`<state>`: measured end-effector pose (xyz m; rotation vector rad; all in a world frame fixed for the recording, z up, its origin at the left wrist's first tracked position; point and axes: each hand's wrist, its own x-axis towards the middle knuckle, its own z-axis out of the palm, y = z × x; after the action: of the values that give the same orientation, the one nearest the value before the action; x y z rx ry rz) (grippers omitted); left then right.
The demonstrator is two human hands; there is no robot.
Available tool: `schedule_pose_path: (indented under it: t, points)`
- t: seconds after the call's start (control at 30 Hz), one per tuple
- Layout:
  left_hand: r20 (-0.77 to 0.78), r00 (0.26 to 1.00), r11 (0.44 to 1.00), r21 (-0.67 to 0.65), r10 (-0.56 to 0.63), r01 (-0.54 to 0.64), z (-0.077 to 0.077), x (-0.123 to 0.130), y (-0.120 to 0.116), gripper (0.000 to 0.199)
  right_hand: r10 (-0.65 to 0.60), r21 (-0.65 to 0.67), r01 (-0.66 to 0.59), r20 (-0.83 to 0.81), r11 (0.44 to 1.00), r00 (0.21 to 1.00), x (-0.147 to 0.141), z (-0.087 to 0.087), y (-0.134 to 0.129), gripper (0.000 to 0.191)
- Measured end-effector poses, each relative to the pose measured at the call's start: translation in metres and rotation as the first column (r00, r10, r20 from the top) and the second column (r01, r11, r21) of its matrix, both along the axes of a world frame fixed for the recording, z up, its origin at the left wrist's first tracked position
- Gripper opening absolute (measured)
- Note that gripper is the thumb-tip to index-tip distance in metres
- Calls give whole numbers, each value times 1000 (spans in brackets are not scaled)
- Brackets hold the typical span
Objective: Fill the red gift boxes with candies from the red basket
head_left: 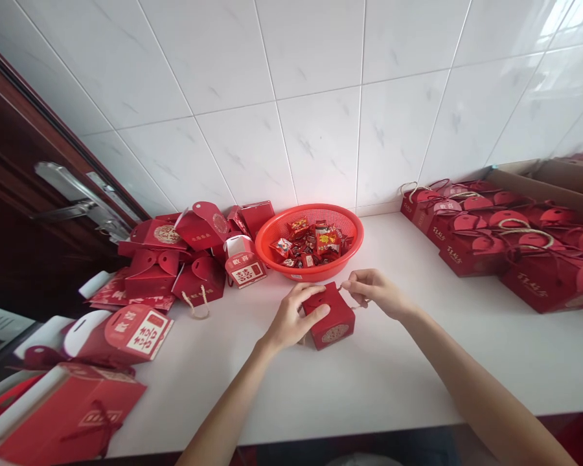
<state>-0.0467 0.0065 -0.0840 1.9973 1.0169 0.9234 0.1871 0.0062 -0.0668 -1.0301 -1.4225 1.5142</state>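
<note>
"歡喜" over "囍" on the small gift box [245, 265]; "囍" on a larger gift box [131, 332] near the table [189, 369]'s left edge

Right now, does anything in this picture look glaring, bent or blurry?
Head view: bright glare, perhaps a window's reflection, on the wall tiles at upper right; head view: wide-angle stretching, with the door leaning at the left edge; head view: the left hand, right hand and red box look fairly clear, while the far right edge looks smeared.
</note>
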Motion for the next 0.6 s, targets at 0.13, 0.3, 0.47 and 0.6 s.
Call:
schedule_pose_path:
  t: [0.13,0.3,0.47,0.6]
  points:
    - [89,994,994,-95,67,-58,7,-21,3,41,-34,85,43,-108,995,994,6,13,-3,38]
    - [38,995,960,-268,94,-80,7,-41,3,47,-64,107,86,-193,991,979,4,24,-6,31]
    - [56,997,912,-410,43,-17,2,-39,-5,56,-44,132,69,-185,989,982,0,30,-8,29]
    - [243,958,835,-550,154,6,18,-41,-6,51,-76,162,99,-143,982,987,1,35,-10,31]
